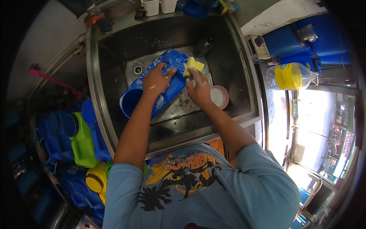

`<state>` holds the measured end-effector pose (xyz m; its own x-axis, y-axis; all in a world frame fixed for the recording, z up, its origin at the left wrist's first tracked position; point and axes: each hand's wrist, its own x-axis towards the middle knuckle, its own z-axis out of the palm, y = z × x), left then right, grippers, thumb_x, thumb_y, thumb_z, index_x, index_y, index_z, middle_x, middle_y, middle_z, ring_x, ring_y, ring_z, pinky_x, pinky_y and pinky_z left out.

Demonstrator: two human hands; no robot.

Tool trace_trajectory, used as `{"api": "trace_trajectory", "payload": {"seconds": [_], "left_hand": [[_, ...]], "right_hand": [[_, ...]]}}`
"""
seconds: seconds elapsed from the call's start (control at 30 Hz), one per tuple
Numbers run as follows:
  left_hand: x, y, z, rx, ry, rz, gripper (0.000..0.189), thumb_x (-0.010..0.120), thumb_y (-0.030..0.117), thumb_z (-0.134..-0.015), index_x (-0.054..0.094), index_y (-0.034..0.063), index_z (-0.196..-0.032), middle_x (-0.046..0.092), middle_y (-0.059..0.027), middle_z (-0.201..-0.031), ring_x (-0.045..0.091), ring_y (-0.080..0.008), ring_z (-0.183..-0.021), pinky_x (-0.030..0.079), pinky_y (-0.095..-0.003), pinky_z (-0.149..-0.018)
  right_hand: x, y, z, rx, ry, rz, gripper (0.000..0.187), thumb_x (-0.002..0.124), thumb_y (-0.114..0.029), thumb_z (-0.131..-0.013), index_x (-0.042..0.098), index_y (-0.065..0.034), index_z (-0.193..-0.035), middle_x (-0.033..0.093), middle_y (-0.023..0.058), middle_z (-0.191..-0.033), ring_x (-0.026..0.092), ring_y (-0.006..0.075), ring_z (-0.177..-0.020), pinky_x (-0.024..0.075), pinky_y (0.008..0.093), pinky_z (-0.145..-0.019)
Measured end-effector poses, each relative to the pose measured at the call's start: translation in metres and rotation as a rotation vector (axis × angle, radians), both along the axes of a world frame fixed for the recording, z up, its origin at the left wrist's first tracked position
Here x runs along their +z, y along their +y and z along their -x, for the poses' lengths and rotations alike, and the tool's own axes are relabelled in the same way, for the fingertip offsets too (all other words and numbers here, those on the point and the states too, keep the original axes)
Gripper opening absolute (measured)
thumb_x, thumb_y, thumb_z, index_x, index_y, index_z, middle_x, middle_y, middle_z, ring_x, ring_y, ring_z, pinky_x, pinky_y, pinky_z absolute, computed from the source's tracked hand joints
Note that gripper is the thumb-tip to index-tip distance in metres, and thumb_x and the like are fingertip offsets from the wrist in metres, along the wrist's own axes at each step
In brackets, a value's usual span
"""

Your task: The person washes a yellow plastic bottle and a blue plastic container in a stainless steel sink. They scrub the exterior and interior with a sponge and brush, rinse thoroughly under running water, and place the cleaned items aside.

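A blue plastic water jug lies slanted in a stainless steel sink, streaked with white suds. Its wide uncapped mouth faces the lower left, and its small spout is at the upper right. My left hand grips the jug near its handle area, with foam on the skin. In my right hand is a yellow sponge, held close to the spout end; whether it touches the jug is hard to tell. A pink bowl with whitish liquid sits beside my right wrist.
A dark bottle stands in the sink's far right corner, and a drain hole shows at left. White containers line the back rim. Blue, green and yellow jugs crowd the left. A clear bottle is at right.
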<state>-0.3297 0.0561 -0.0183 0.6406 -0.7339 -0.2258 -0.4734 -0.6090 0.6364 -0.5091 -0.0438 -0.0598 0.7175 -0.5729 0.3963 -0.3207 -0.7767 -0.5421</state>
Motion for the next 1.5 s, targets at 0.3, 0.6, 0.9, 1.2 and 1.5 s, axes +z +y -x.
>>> {"api": "trace_trajectory", "payload": {"seconds": [0.3, 0.6, 0.9, 1.2, 1.5], "left_hand": [[-0.045, -0.001, -0.027, -0.018, 0.397, 0.230, 0.072, 0.078, 0.043, -0.085, 0.053, 0.0036, -0.140, 0.063, -0.0182, -0.131, 0.063, -0.0287, -0.116, 0.047, -0.0371, -0.102], [-0.046, 0.000, -0.030, -0.055, 0.306, 0.194, 0.080, 0.081, 0.045, -0.080, 0.055, -0.0019, -0.139, 0.060, -0.0269, -0.135, 0.060, -0.0362, -0.125, 0.048, -0.0398, -0.104], [-0.049, -0.008, -0.035, -0.029, 0.423, 0.169, 0.069, 0.081, 0.047, -0.080, 0.068, -0.0068, -0.120, 0.068, -0.0257, -0.122, 0.068, -0.0343, -0.113, 0.052, -0.0397, -0.097], [-0.033, -0.013, -0.061, 0.083, 0.630, 0.071, 0.082, 0.074, 0.058, -0.085, 0.058, -0.0054, -0.135, 0.061, -0.0246, -0.136, 0.058, -0.0332, -0.125, 0.044, -0.0433, -0.106], [-0.053, 0.021, -0.090, 0.356, 0.591, 0.225, 0.078, 0.076, 0.037, -0.086, 0.048, -0.0049, -0.145, 0.063, -0.0212, -0.131, 0.062, -0.0305, -0.118, 0.049, -0.0390, -0.099]], "right_hand": [[-0.022, 0.029, -0.054, 0.476, 0.492, 0.032, 0.040, 0.057, -0.010, -0.087, 0.061, -0.0025, -0.125, 0.065, 0.0213, -0.120, 0.061, 0.0386, -0.112, 0.0486, 0.0490, -0.097], [-0.016, 0.055, -0.030, -0.020, 0.383, 0.028, 0.038, 0.060, -0.005, -0.082, 0.067, -0.0011, -0.119, 0.067, 0.0218, -0.116, 0.066, 0.0373, -0.107, 0.0508, 0.0456, -0.095], [0.003, 0.120, -0.029, 0.207, 0.138, -0.249, 0.037, 0.063, -0.009, -0.084, 0.064, -0.0027, -0.120, 0.067, 0.0246, -0.108, 0.065, 0.0434, -0.098, 0.0526, 0.0487, -0.090], [0.022, 0.170, -0.033, 0.080, 0.157, -0.620, 0.031, 0.064, -0.010, -0.087, 0.056, -0.0036, -0.116, 0.066, 0.0248, -0.101, 0.067, 0.0431, -0.093, 0.0542, 0.0516, -0.081], [-0.011, 0.090, -0.056, -0.042, 0.153, -0.373, 0.030, 0.065, -0.015, -0.083, 0.061, -0.0082, -0.112, 0.066, 0.0169, -0.106, 0.066, 0.0390, -0.097, 0.0543, 0.0484, -0.082]]}}
